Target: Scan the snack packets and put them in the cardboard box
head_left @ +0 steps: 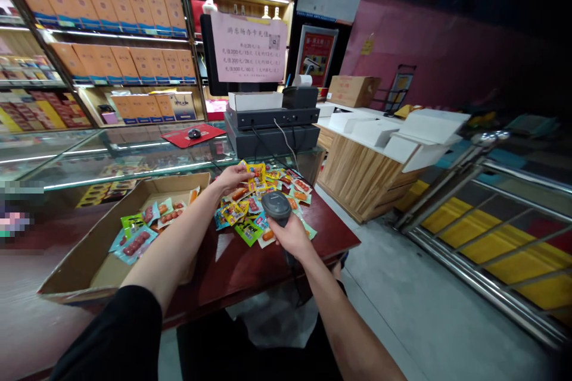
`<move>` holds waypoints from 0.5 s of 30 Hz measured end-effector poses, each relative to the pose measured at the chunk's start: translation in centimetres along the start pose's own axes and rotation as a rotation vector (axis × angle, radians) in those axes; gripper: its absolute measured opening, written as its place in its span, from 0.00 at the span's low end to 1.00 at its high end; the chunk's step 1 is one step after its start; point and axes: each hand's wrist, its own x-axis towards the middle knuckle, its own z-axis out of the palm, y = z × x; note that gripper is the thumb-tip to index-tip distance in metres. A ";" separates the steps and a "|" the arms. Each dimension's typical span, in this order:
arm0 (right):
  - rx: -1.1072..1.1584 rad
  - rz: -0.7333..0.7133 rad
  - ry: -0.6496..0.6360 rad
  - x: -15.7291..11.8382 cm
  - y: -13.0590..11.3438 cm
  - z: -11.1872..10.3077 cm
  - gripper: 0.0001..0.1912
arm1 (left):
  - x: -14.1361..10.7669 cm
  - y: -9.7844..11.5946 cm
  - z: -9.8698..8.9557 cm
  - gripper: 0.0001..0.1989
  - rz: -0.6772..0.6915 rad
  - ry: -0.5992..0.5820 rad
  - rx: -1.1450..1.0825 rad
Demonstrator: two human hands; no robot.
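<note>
Left hand [232, 178]: fingers pinching yellow glossy sachet [256, 175] above heaped plastic packets [250, 229] on red-brown tabletop [326, 229] | Right hand [292, 235]: fingers wrapping dark rounded scanner [276, 206] over heap's near side | Cardboard box [100, 268], left: holding more packets | Pink paper sign [248, 47]: reading "充值200元/15次"

A mouse [194, 133] rests on a red mat [210, 132].

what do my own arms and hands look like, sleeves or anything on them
A black sleeve shows on the left arm, ending near the elbow; the right forearm is bare. Both hands, left and right, are ungloved, with no ring or watch that I can make out.
</note>
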 end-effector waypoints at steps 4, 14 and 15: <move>-0.002 -0.017 -0.017 0.3 -0.3 0.2 0.11 | -2.2 3.2 -2.7 0.25 0.053 0.054 0.110; 0.069 -0.087 -0.068 1.0 -1.0 0.4 0.12 | -15.4 8.2 -16.5 0.26 0.038 0.414 0.320; 0.076 -0.089 -0.070 1.2 -1.0 0.4 0.12 | -16.2 8.2 -16.8 0.25 0.040 0.450 0.322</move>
